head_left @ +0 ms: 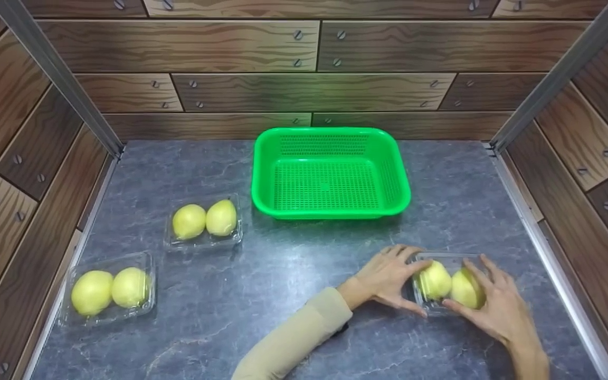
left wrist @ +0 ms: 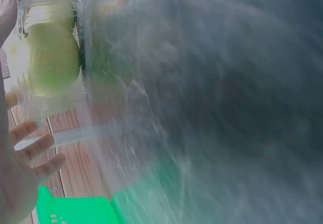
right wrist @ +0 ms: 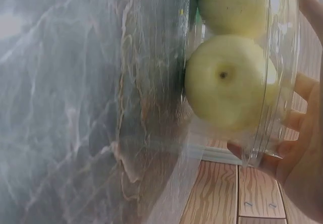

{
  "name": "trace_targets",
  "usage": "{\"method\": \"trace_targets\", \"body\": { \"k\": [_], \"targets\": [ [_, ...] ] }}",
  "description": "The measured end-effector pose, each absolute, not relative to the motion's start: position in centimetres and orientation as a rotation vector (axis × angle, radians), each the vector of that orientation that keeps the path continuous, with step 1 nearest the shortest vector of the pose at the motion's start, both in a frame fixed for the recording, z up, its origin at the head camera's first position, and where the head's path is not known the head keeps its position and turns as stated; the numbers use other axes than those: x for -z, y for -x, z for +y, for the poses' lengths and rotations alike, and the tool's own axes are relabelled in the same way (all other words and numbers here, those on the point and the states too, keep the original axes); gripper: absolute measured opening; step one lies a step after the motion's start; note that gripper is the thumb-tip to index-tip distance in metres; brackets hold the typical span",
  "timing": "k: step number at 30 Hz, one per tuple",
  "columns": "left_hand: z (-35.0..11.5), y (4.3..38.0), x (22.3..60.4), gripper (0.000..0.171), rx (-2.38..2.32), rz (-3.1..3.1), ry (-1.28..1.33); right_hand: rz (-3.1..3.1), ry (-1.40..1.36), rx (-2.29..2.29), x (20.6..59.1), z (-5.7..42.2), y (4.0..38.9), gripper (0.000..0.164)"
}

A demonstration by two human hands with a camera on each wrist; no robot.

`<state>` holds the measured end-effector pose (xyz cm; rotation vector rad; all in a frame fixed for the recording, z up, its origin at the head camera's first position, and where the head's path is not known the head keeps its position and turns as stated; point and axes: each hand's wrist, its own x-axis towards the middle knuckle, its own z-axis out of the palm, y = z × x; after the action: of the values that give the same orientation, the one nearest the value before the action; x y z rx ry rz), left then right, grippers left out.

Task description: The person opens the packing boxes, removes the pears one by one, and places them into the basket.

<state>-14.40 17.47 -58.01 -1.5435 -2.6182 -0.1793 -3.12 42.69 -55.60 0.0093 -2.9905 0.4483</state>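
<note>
A clear plastic clamshell box (head_left: 441, 256) with two yellow-green pears (head_left: 435, 281) lies on the right part of the table. My left hand (head_left: 388, 274) is at the box's left end, fingers spread and fairly straight, the index overlapping the lid from above. At the opposite end, my right hand (head_left: 502, 301) holds the box across its width, thumb at the near edge and fingers toward the far edge. In the right wrist view, fingers (right wrist: 298, 118) bend around the box's rim beside a pear (right wrist: 227, 82). The left wrist view shows the left fingers (left wrist: 38, 148) apart from the box's end.
A green perforated basket (head_left: 330, 215) stands at the back centre, with nothing inside. Two more clear boxes of paired pears sit on the left: one box (head_left: 203, 244) nearer the basket, another box (head_left: 108, 318) by the left edge. Wood-patterned walls (head_left: 246, 47) surround the grey marbled table (head_left: 283, 274).
</note>
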Motion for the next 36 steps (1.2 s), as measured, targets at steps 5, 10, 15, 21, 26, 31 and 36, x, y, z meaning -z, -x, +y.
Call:
{"method": "trace_targets", "body": {
  "k": [5, 10, 15, 21, 26, 31, 36],
  "targets": [
    [16.2, 14.7, 57.9, 0.114, 0.197, -2.621, 1.52, -2.997, -0.048, -0.491, 55.5, 42.0, 3.3, 0.104],
    [14.9, 15.0, 57.8, 0.113, 0.198, -2.615, 1.507, -3.007, -0.08, -0.497, 55.5, 41.2, 3.6, 0.107],
    [13.9, 15.2, 57.5, 0.112, 0.178, -2.625, 1.505, -2.98, -0.131, -0.491, 55.6, 40.6, 4.0, 0.109],
    [12.8, 15.4, 57.2, 0.113, 0.136, -2.643, 1.502, -2.966, -0.182, -0.458, 55.8, 39.9, 4.3, 0.11],
    [11.9, 15.7, 57.3, 0.112, 0.167, -2.632, 1.504, -2.999, -0.183, -0.458, 55.7, 39.3, 4.6, 0.11],
    [10.8, 15.9, 57.4, 0.112, 0.196, -2.634, 1.5, -2.991, -0.213, -0.488, 55.8, 38.6, 5.0, 0.109],
    [9.6, 15.9, 57.5, 0.111, 0.208, -2.639, 1.491, -2.952, -0.264, -0.504, 56.0, 37.8, 5.3, 0.107]
  ]
}}
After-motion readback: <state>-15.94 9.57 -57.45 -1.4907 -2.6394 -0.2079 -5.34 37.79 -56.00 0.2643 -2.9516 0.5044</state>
